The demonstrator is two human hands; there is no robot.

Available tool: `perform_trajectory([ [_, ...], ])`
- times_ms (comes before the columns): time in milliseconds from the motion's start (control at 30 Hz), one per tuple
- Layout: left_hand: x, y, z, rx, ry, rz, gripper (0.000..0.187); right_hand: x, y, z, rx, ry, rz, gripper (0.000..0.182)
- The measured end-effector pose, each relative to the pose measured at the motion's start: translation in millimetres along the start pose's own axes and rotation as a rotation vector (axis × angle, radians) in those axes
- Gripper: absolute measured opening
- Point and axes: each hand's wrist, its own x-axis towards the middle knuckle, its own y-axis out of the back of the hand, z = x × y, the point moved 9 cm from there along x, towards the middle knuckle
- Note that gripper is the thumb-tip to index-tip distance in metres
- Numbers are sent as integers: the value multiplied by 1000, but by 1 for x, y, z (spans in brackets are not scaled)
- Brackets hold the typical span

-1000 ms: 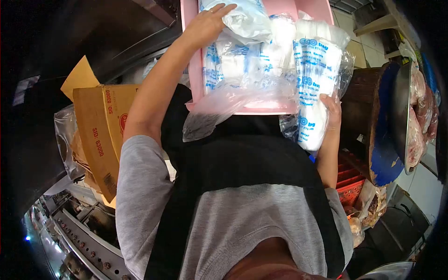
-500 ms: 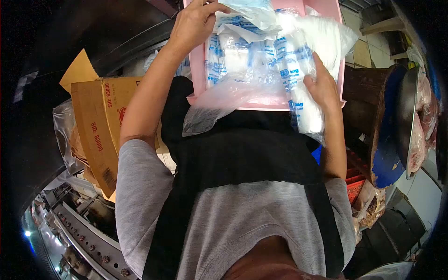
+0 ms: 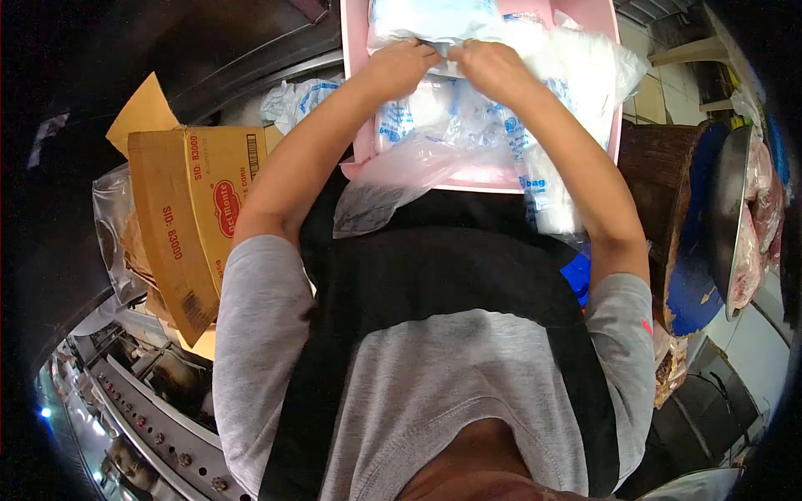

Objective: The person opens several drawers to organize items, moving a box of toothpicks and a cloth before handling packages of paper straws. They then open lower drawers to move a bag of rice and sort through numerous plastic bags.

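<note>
Both hands meet over a pink plastic bin [image 3: 357, 108] filled with packs of plastic bags. My left hand [image 3: 403, 68] is closed in a pinch on the near edge of a white plastic bag pack [image 3: 434, 20] at the top of the bin. Close beside it, my right hand [image 3: 493, 68] pinches the same edge, fingers bent. Under my right forearm lies a long bag pack with blue print [image 3: 547, 204], its end sticking out over the bin's near rim. A loose clear plastic bag [image 3: 376, 196] droops over that rim, left of it.
An open cardboard box [image 3: 171, 225] stands at the left, with a metal stove front with knobs [image 3: 159, 438] below it. On the right are a worn blue-sided wooden piece [image 3: 697, 242] and a metal basin [image 3: 733, 217] beside bagged meat [image 3: 756, 225].
My right hand has left the long printed pack and moved up and left beside my left hand. My left hand has come down and right, and the white pack's near edge is now between them.
</note>
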Motion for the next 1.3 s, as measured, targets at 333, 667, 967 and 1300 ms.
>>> perform_trajectory([
  [333, -2, 2, -9, -265, 42, -173, 42, -61, -57, -58, 429, 169, -695, 23],
  [667, -51, 51, -41, -1933, 516, 528, 45, -19, 31, 43, 1613, -533, 241, 15],
  [967, -13, 56, -87, -1360, 829, 543, 13, -44, 50, 134, 1367, -531, 512, 34],
  [1300, 6, 115, -139, -818, 621, 787, 17, -149, 45, 69, 260, -787, -182, 93],
])
